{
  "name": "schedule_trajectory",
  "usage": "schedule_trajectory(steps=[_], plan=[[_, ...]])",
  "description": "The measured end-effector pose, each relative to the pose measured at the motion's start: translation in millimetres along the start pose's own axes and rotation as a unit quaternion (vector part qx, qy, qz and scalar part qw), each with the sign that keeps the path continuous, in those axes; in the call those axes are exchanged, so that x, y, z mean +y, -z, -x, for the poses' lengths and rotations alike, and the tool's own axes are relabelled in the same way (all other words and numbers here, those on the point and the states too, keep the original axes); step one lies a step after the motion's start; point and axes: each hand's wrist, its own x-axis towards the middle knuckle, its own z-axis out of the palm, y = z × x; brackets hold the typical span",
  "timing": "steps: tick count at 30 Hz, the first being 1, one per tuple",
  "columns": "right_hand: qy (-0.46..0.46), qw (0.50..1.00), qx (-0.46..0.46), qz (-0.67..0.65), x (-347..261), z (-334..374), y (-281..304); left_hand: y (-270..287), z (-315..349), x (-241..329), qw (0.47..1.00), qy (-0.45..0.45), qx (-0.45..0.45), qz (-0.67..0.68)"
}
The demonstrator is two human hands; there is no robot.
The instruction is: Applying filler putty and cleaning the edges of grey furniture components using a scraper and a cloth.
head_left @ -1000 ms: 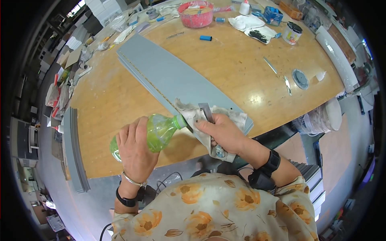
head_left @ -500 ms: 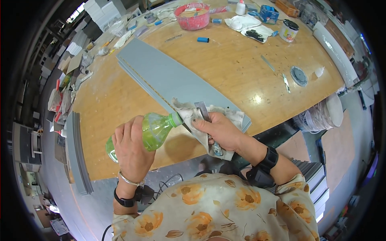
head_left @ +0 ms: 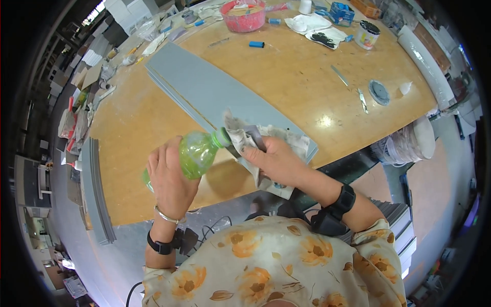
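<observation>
My left hand (head_left: 171, 176) is wrapped round a clear green plastic bottle (head_left: 197, 156), tilted on its side with its neck to the right. The bottle's mouth meets a stained whitish cloth (head_left: 238, 134) bunched in my right hand (head_left: 276, 161). Along with the cloth, my right hand grips a flat grey scraper (head_left: 254, 136), its blade standing up past my thumb; most of its handle is hidden. Beneath the cloth lies a stack of long grey panels (head_left: 220, 84), with a thin brownish line along its left side.
Loose blades (head_left: 362, 101), a round grey lid (head_left: 379, 92) and a paint can (head_left: 367, 35) sit on the wooden table (head_left: 307, 87) to the right. A pink tub (head_left: 243, 19) stands at the back. More grey strips (head_left: 97, 192) lean at the left edge.
The bottle has shifted slightly up with my left hand, its neck still against the cloth. The cloth and scraper have turned a little in my right hand.
</observation>
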Motion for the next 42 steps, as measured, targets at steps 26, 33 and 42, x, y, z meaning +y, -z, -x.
schedule_trajectory(steps=[26,33,42], plan=[[0.225,0.755,-0.038,0.614,38,81,36,-87,36,-31,0.943,-0.014,0.256,0.213],[0.217,0.741,-0.046,0.634,33,75,27,-85,4,17,0.940,-0.196,-0.083,0.267],[0.222,0.735,-0.016,0.640,35,77,27,-88,1,18,0.937,-0.189,-0.090,0.278]])
